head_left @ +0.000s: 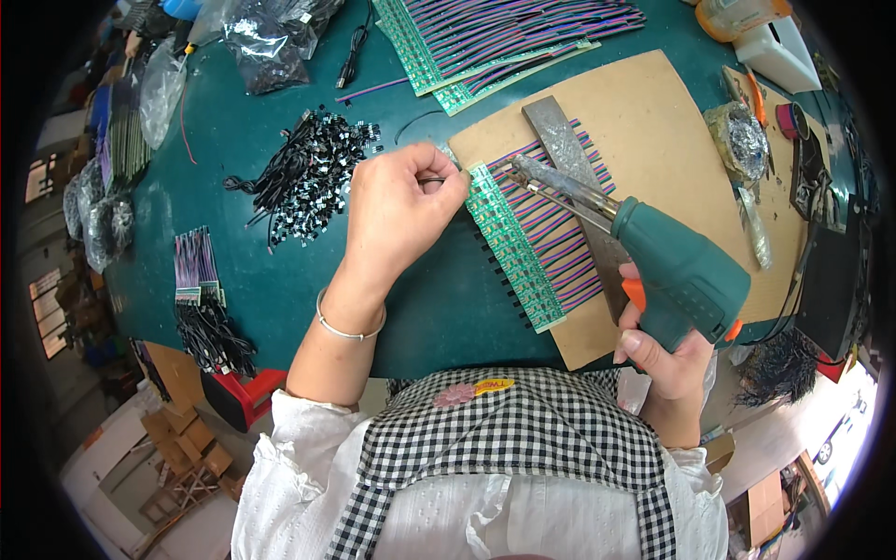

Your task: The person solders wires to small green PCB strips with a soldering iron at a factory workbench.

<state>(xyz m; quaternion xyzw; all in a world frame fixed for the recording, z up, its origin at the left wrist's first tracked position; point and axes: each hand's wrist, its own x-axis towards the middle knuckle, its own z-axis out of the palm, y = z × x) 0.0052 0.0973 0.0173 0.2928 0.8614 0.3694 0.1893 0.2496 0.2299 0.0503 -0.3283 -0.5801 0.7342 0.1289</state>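
Observation:
My right hand is wrapped round the grip of a green soldering gun with an orange trigger. Its metal nozzle reaches left to the top end of a green circuit board panel. My left hand is closed in a pinch at the panel's upper left corner, on a thin black cable mostly hidden by the fingers. Striped multicolour wires run rightward from the panel. Across them lies a flat metal bar. Short black ends stick out along the panel's left edge.
Beneath the panel lies a brown board on the green table. Left of my left hand is a heap of black cables. More wired panels are stacked at the back. A foil-like lump and a wire spool sit far right.

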